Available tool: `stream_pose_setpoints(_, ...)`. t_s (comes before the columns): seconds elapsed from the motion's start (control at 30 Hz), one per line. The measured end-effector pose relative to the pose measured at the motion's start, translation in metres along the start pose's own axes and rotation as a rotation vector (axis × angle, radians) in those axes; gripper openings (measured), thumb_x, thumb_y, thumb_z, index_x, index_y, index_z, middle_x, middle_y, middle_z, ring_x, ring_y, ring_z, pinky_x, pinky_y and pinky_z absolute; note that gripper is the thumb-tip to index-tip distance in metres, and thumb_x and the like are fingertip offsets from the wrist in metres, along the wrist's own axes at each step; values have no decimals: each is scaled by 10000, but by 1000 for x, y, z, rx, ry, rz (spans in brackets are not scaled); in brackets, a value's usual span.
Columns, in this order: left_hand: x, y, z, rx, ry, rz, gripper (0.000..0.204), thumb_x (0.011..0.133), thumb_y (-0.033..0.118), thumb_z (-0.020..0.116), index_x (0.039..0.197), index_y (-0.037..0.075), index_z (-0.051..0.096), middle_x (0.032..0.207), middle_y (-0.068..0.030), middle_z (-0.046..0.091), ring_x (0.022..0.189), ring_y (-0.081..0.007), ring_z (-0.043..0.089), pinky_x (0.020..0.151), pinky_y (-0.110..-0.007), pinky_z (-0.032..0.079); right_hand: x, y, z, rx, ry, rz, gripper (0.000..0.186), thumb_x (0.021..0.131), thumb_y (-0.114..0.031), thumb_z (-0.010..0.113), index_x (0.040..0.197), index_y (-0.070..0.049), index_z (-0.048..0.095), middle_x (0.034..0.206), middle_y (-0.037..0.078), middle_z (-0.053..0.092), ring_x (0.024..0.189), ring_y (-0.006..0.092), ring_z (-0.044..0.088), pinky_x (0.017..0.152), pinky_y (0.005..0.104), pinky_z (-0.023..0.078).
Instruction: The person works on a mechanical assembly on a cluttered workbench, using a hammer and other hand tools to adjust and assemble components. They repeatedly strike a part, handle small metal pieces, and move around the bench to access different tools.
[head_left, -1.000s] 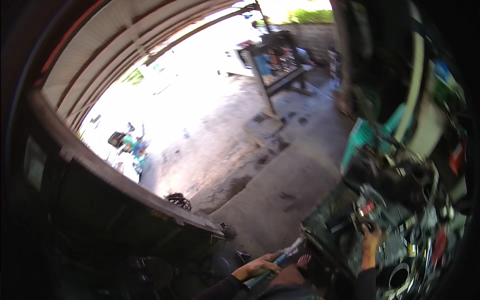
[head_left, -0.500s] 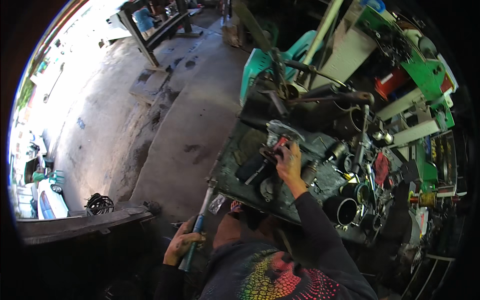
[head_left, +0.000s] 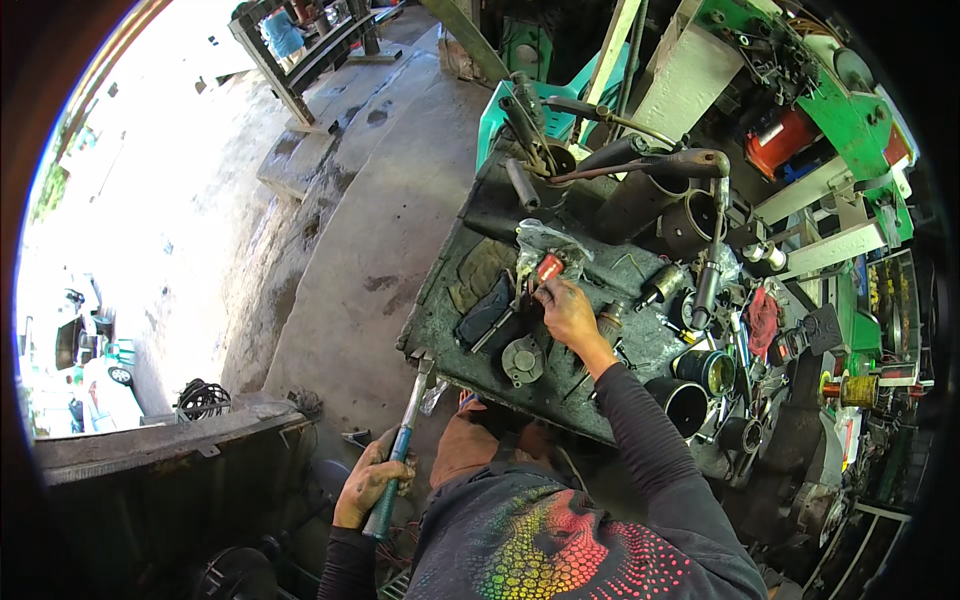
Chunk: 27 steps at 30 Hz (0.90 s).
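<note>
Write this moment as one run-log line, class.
Left hand: gripping blue-handled hammer | Right hand: at small red object, grip unclear | Surface: dark workbench | Nearby: clear plastic, red cloth

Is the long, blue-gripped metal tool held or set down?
Held: the left hand is closed around the metal tool's blue grip.

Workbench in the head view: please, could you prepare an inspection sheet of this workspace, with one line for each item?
Surface: dark workbench, most crowded on its right side.
Job's things: blue-handled tool, its head near the bench's left corner; small red item by clear plastic.
Clutter: red cloth, open dark cylinder, many metal parts.
Grips: left hand closed around the tool's handle; right hand at the red item, hold unclear.
Cables: dark coil at left, perhaps cable.
Surroundings: concrete floor, teal chair, white vehicle outside.
</note>
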<state>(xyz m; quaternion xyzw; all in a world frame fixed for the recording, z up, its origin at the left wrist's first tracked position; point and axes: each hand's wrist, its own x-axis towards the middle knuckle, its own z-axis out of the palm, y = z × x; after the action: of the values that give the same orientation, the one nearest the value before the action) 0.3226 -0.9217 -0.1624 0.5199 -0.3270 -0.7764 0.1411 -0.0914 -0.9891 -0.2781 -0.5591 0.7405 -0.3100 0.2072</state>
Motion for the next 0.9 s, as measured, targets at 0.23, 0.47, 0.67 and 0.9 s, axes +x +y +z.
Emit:
stream_pose_setpoints(0.23, -24, 34, 9, 16, 6, -60, 746, 741, 2, 651, 1459, -13, 448, 923, -91, 606, 712, -155, 588, 619, -278, 486, -31, -1, -45, 715, 61, 306, 181, 921, -139, 687, 1020, 13, 682, 849, 29, 663, 740, 119, 566, 689, 285, 462)
stream_pose_setpoints(0.47, -26, 85, 27, 250, -273, 34, 806, 688, 25, 719, 1454, 15, 464, 950, -47, 592, 794, -110, 573, 682, -256, 488, -143, -65, -51, 906, 73, 438, 189, 934, -137, 680, 1099, -56, 725, 866, -15, 657, 752, 82, 555, 679, 241, 457)
stream_pose_setpoints(0.67, 34, 101, 100, 814, -491, 362, 761, 717, 56, 692, 1441, 36, 454, 913, -67, 588, 785, -142, 585, 713, -295, 507, -188, -122, -34, 1309, 56, 511, 203, 987, -57, 590, 1152, 22, 677, 995, 45, 684, 877, 112, 629, 801, 263, 512)
stream_pose_setpoints(0.9, 34, 42, 215, 1088, -752, 745, 780, 769, 127, 702, 1463, 75, 350, 1069, -277, 648, 885, -469, 680, 736, -515, 548, -262, -142, -108, 1395, 499, 314, 667, 840, -286, 743, 1357, 75, 524, 1198, 120, 635, 1083, 189, 622, 978, 305, 496)
